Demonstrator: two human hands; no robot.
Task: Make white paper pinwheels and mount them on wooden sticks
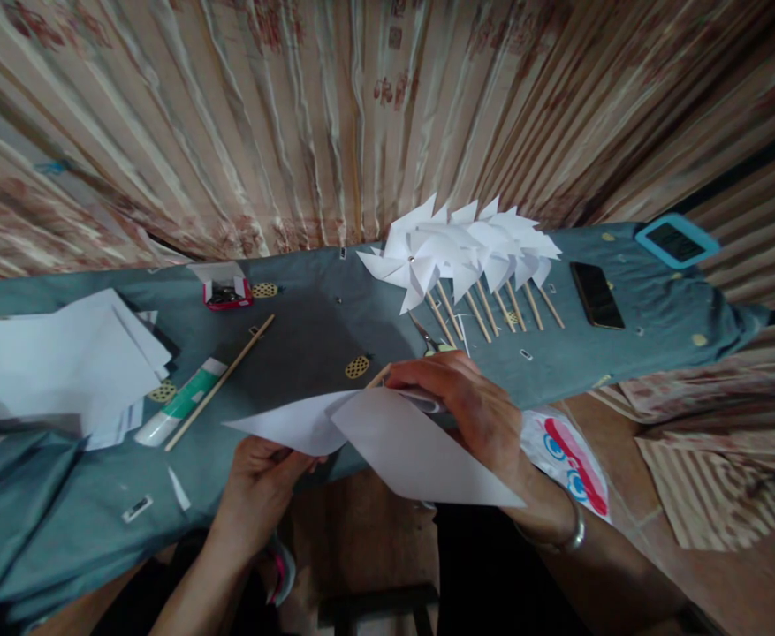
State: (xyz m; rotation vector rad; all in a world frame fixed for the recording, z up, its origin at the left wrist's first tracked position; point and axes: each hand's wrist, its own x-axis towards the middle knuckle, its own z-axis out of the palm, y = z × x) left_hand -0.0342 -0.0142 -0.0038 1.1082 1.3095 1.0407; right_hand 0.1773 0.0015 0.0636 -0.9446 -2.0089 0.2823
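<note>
**papernerd:** ok so where's the folded paper (420, 442) and which way does it face?

**benchcam:** It's held up over the near edge of the table, between both hands. The long axis runs sideways with a bit of a slant — one sharp tip points left, the other pokes down toward the right wrist.

**papernerd:** And the grip?

**benchcam:** Left hand (264, 473) pinches the lower edge of the left flap, thumb against fingers. Right hand (476, 402) has its fingers curled in on the folds along the top, closed on the paper; its thumb is hidden. What looks like a short bit of stick (378, 377) shows by those fingertips.

**papernerd:** Any brands?

**benchcam:** Nothing I can read tbh. The tube (185, 402) has a green label, too blurry, and it lies slanted beside a loose stick (221, 380). The red box's (228, 304) print is too small. Finished white pinwheels (473, 252) overlap in a row at the back — sticks angling down-right toward the near side.
</note>
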